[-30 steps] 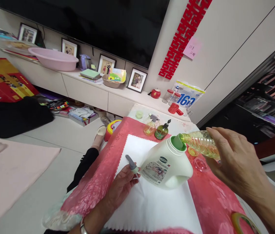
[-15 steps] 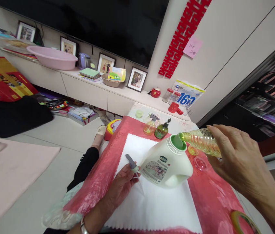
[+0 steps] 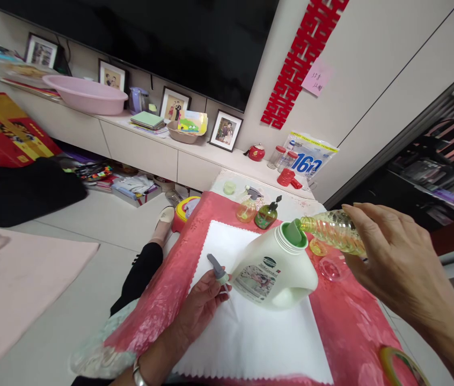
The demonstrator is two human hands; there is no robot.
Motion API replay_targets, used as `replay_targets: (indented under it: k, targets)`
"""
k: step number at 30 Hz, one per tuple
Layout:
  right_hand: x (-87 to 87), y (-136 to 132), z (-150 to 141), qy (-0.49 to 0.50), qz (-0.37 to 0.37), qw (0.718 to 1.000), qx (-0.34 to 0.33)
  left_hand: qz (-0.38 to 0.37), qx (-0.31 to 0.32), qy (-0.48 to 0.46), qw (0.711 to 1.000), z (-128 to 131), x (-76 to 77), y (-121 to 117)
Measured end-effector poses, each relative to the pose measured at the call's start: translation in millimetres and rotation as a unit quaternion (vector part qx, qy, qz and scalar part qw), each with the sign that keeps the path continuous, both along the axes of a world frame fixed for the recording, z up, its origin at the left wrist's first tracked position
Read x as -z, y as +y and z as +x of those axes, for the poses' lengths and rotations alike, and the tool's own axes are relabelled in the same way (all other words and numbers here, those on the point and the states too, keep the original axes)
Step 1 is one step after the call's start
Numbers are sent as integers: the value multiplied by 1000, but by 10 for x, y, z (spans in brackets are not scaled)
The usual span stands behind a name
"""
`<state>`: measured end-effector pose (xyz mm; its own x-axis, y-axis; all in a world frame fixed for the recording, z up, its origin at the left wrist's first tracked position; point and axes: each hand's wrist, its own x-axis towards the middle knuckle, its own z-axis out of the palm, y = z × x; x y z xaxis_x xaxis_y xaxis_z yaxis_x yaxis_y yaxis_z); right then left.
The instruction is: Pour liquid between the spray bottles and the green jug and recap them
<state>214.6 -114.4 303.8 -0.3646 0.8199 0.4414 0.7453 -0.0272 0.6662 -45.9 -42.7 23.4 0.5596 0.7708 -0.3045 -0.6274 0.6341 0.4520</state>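
My right hand is wrapped round a clear ribbed plastic bottle holding some yellow liquid. The bottle is tipped nearly level, its mouth at the green spout inside the neck of a pale green detergent jug. The jug stands uncapped on a white scalloped sheet. In my left hand, a grey pump head with a pale collar and a thin clear tube is pinched between the fingers, just left of the jug. Part of the bottle is hidden behind my right fingers.
Behind the jug stand a spray bottle and a green pump bottle. A yellow cup and a clear pink-looking dish sit to the right. A tape roll lies on the red table cover at the near right.
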Motion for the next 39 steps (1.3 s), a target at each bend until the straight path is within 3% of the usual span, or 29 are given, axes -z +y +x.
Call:
replay_targets:
  k: [39]
  targets:
    - [-67, 2, -41, -29, 18, 999, -2, -4, -3, -1, 1000, 8, 59, 14]
